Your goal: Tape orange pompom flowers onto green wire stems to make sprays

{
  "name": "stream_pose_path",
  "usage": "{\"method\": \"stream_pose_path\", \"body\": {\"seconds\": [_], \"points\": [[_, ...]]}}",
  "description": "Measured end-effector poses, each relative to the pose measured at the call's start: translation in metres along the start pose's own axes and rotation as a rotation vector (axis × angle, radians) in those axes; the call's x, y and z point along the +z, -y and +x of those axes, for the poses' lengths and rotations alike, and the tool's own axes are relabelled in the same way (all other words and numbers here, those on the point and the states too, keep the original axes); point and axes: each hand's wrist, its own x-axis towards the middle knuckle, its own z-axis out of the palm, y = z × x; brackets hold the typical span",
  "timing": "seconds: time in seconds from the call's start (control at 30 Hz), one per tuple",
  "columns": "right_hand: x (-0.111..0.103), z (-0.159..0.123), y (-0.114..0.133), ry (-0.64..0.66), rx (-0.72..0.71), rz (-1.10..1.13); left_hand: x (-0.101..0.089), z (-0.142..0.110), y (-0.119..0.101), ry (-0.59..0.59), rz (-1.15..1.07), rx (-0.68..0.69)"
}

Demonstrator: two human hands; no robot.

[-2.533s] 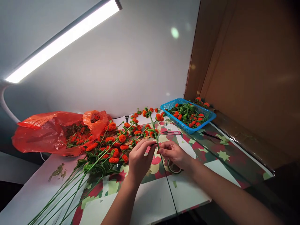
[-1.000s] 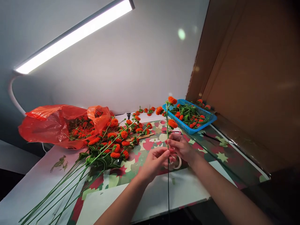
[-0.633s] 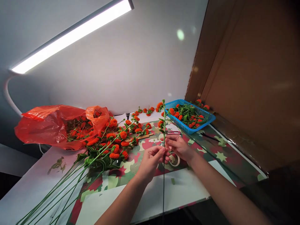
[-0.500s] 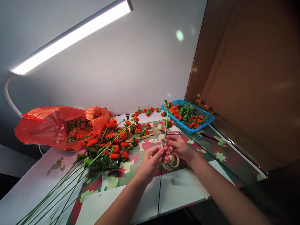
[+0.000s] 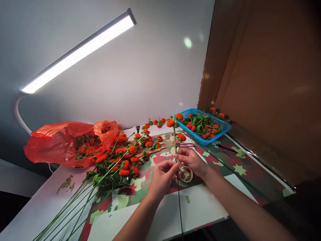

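Observation:
In the middle of the head view, a craft flower stem stands upright, with a few fuzzy orange blooms at its top. My left hand pinches it low down, thumb against forefinger. Just above, my right hand has its thumb and fingers closed on the green part of the same stem. Below both hands a thin dark wire runs down past the table edge. A roll of pale tape shows behind my right hand's fingers. Whether tape is between the fingers is too small to tell.
Finished orange flower stems lie in a heap on the left, beside a red plastic bag of more flowers. A blue basket with flowers stands back right. Pink-handled snips and thin sticks lie behind my hands. A lit lamp hangs above.
The flower stem has turned in my fingers, so its blooms face differently and its top leans slightly left. The wire's lower end has swung right. Both hands keep hold; the whole view has shifted slightly.

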Motion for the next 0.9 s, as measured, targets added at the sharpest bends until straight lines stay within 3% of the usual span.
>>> {"method": "stream_pose_path", "body": {"seconds": [0.07,0.23,0.33,0.43,0.47,0.57,0.7,0.9], "points": [[0.003,-0.002,0.001,0.013,0.004,0.019,-0.001,0.0,-0.001,0.02,-0.026,0.01],[0.008,-0.007,0.003,0.123,0.071,0.216,-0.003,0.003,0.008,0.211,-0.258,-0.119],[0.002,-0.004,0.001,0.086,0.053,0.242,-0.005,0.015,0.005,0.28,-0.196,-0.138],[-0.01,0.003,0.003,-0.027,-0.049,0.191,-0.012,0.04,-0.019,0.35,0.258,0.0],[-0.014,0.005,0.005,-0.071,-0.073,0.175,-0.016,0.05,-0.03,0.311,0.485,0.073],[-0.021,0.008,0.012,-0.138,-0.121,0.122,-0.027,0.085,-0.067,-0.034,1.314,0.223],[-0.023,0.008,0.014,-0.142,-0.146,0.087,-0.035,0.128,-0.092,-0.106,1.598,0.078],[-0.024,0.01,0.013,-0.142,-0.15,0.099,-0.029,0.172,-0.081,-0.011,1.795,-0.121]]}}
